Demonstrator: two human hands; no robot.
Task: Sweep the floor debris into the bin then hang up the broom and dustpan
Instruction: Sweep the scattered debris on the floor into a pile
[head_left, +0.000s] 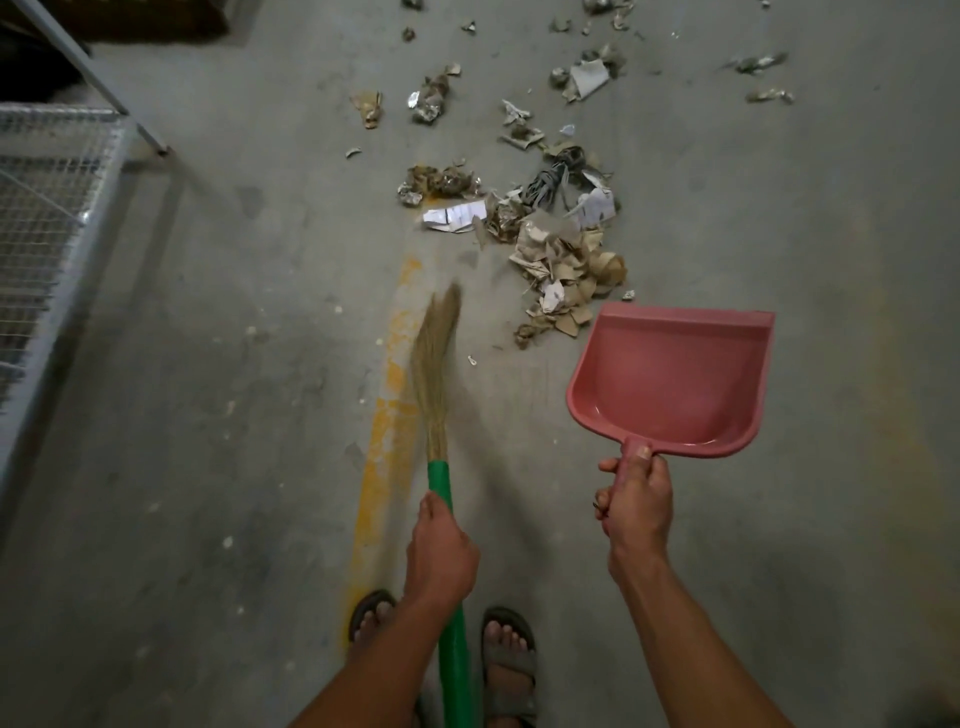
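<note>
Debris (550, 244) lies scattered over the concrete floor (208, 415), the thickest heap of torn cardboard, crumpled paper and a dark tangle sitting toward the floor's far middle, with looser scraps trailing off to the far edge and the far right. From the head view, the left hand (441, 556) is wrapped round the green handle of the broom (436, 364), whose straw bristles point forward along a worn yellow line (387, 415) and stop short of the heap; the tips look blurred. The right hand (636, 501) grips the short handle of the pink dustpan (670, 379), thumb on top, and the pan is empty, its open lip just beside the near edge of the heap. Whether the lip rests flat on the floor cannot be told; it looks lifted. Sandalled feet (506, 660) stand at the near edge, and a wire mesh rack (47, 218) runs along the left edge. No bin shows in this view. Sweeping looks barely begun, judging by the empty pan. The likely trouble: the broom sits left of the heap while the pan sits at its right, so a stroke across could push light paper past the pan's side. A raised lip would let scraps slide underneath, and a hard flick could spread the loose far pieces wider.
</note>
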